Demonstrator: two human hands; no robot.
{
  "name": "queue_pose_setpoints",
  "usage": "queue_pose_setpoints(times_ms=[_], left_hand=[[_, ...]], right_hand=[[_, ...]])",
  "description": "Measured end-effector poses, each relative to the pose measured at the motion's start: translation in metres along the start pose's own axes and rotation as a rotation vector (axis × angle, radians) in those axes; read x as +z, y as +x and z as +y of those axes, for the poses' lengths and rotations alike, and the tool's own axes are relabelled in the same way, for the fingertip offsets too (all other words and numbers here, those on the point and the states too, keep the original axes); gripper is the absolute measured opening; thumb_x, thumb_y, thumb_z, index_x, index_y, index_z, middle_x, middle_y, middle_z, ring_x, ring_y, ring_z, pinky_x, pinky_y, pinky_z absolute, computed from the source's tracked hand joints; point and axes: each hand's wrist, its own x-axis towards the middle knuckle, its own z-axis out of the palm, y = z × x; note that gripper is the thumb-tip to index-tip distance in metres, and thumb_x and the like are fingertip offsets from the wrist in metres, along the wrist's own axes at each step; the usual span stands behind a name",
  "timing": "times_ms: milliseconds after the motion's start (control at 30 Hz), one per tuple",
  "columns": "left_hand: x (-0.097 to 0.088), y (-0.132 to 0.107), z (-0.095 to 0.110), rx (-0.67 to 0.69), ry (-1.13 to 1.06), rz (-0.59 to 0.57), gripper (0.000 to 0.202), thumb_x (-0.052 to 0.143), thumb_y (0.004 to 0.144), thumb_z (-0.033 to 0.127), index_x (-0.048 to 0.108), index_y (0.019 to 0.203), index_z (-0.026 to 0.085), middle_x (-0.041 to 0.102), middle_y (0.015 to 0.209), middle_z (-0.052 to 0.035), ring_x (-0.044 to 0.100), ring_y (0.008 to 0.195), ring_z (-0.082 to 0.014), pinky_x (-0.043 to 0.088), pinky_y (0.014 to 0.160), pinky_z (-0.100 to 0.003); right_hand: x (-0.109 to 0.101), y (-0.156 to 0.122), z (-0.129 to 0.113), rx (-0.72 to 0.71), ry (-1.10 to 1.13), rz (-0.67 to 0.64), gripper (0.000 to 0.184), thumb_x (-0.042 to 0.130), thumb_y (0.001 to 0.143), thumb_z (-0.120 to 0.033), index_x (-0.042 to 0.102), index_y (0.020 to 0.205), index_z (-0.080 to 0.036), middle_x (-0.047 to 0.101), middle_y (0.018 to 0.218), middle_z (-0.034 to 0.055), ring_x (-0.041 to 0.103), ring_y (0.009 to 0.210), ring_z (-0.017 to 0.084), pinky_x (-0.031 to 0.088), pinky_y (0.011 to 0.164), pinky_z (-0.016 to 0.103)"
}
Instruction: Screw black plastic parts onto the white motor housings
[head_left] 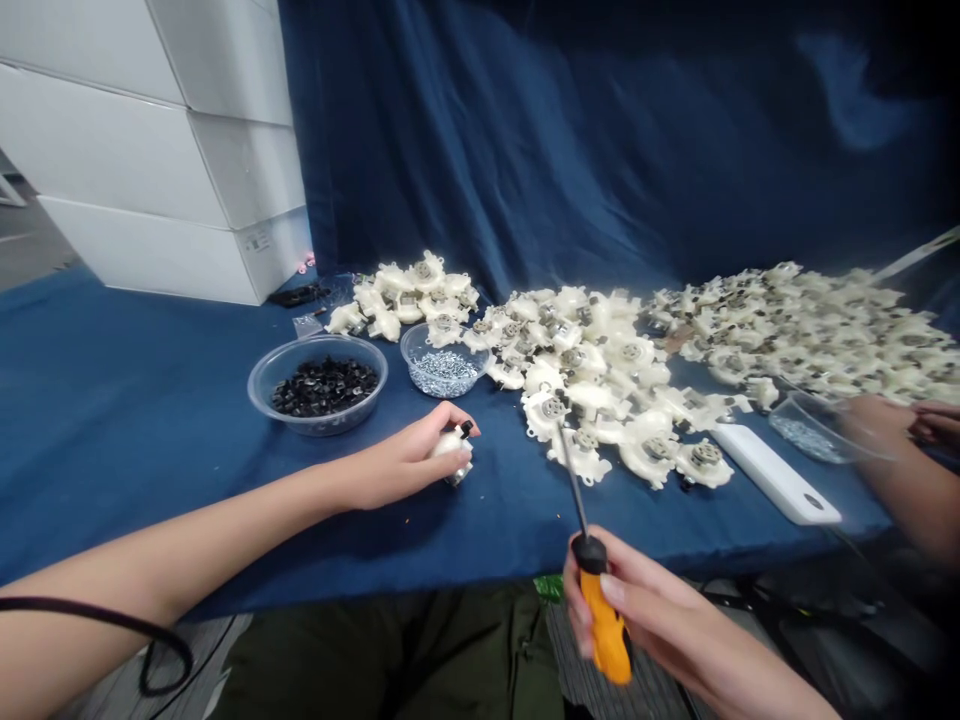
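Note:
My left hand [409,455] is closed around a small cream plastic part [452,455] with a black piece at its top, low over the blue cloth. In my right hand [637,590], at the table's front edge, is a screwdriver [604,615] with an orange and black handle. Its dark shaft points up and away, toward a heap of cream plastic housings [600,350] with round grey centres. Beyond my left hand stand a clear bowl of small black parts [322,390] and a clear bowl of silver screws [442,370].
White boxes [150,150] are stacked at the back left. A white oblong device [776,475] lies right of the heap. Another person's hands [885,430] are at the far right, beside a clear tray of screws [806,435]. More housings [825,320] cover the back right.

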Motion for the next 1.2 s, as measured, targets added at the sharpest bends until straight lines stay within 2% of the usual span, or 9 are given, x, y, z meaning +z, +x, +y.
queue_pose_setpoints(times_ms=[67,167,267,400,567,767,967,1100,1200], left_hand=[[0.000,0.003,-0.002,-0.005,-0.112,0.074,0.044,0.058,0.094,0.053,0.060,0.124,0.021,0.063,0.123,-0.0094,0.059,0.111,-0.0221,0.046,0.096,-0.033],[-0.001,0.006,0.003,-0.117,-0.500,0.089,0.047,0.061,0.092,0.051,0.061,0.129,0.020,0.069,0.117,-0.0119,0.067,0.115,-0.0284,0.053,0.097,-0.039],[-0.003,0.002,0.012,-0.218,-0.809,0.029,0.048,0.059,0.093,0.044,0.052,0.135,0.023,0.073,0.097,-0.0102,0.076,0.093,-0.0322,0.063,0.074,-0.042],[-0.007,-0.005,0.013,-0.222,-0.987,0.006,0.039,0.054,0.094,0.038,0.049,0.129,0.024,0.073,0.076,-0.0080,0.076,0.070,-0.0280,0.057,0.044,-0.028],[-0.008,-0.005,0.001,-0.151,-1.100,-0.057,0.017,0.047,0.094,0.030,0.052,0.109,0.023,0.072,0.069,-0.0074,0.062,0.042,-0.0167,0.043,0.031,-0.017],[-0.007,-0.006,-0.001,-0.130,-1.170,-0.133,0.018,0.048,0.093,0.032,0.053,0.107,0.023,0.071,0.065,-0.0060,0.052,0.032,-0.0131,0.038,0.028,-0.016],[-0.006,-0.003,-0.004,-0.225,-1.119,0.056,0.018,0.058,0.089,0.026,0.053,0.106,0.024,0.068,0.060,-0.0038,0.062,0.042,-0.0171,0.046,0.035,-0.018],[-0.007,0.002,0.001,-0.309,-1.007,0.164,0.029,0.071,0.082,0.025,0.057,0.107,0.024,0.069,0.064,-0.0016,0.065,0.049,-0.0187,0.051,0.040,-0.022],[-0.007,0.002,0.007,-0.354,-0.886,0.169,0.031,0.075,0.080,0.031,0.058,0.106,0.025,0.070,0.067,-0.0019,0.066,0.051,-0.0200,0.051,0.042,-0.023]], right_hand=[[0.004,0.007,-0.015,-0.100,-0.102,0.032,0.027,0.067,0.093,-0.043,0.055,0.099,-0.020,0.060,0.084,-0.0010,0.058,0.078,0.009,0.047,0.072,0.021],[0.015,0.035,-0.047,-0.224,-0.249,0.206,0.035,0.083,0.079,-0.038,0.053,0.085,-0.020,0.048,0.063,-0.0075,0.050,0.057,0.006,0.041,0.056,0.018],[0.029,0.073,-0.079,-0.354,-0.341,0.265,0.035,0.081,0.080,-0.040,0.064,0.104,-0.022,0.042,0.058,-0.0103,0.044,0.045,0.005,0.039,0.046,0.019],[0.043,0.115,-0.094,-0.457,-0.401,0.132,0.045,0.084,0.075,-0.041,0.071,0.115,-0.024,0.050,0.064,-0.0077,0.046,0.045,0.004,0.038,0.040,0.017],[0.050,0.136,-0.080,-0.408,-0.274,0.098,0.037,0.083,0.076,-0.047,0.073,0.095,-0.018,0.058,0.057,-0.0050,0.046,0.038,0.003,0.034,0.036,0.014],[0.055,0.138,-0.073,-0.350,-0.126,-0.030,0.033,0.079,0.082,-0.046,0.073,0.097,-0.018,0.066,0.064,-0.0028,0.042,0.038,0.000,0.039,0.041,0.014],[0.058,0.128,-0.077,-0.491,-0.292,0.186,0.031,0.082,0.077,-0.043,0.073,0.090,-0.016,0.059,0.060,-0.0048,0.048,0.044,0.003,0.038,0.041,0.014],[0.052,0.122,-0.078,-0.464,-0.303,0.108,0.038,0.083,0.074,-0.046,0.075,0.101,-0.019,0.065,0.078,-0.0019,0.050,0.051,0.004,0.042,0.044,0.016],[0.049,0.122,-0.075,-0.425,-0.315,0.091,0.045,0.083,0.072,-0.050,0.074,0.104,-0.021,0.066,0.087,-0.0005,0.050,0.052,0.005,0.042,0.044,0.018]])
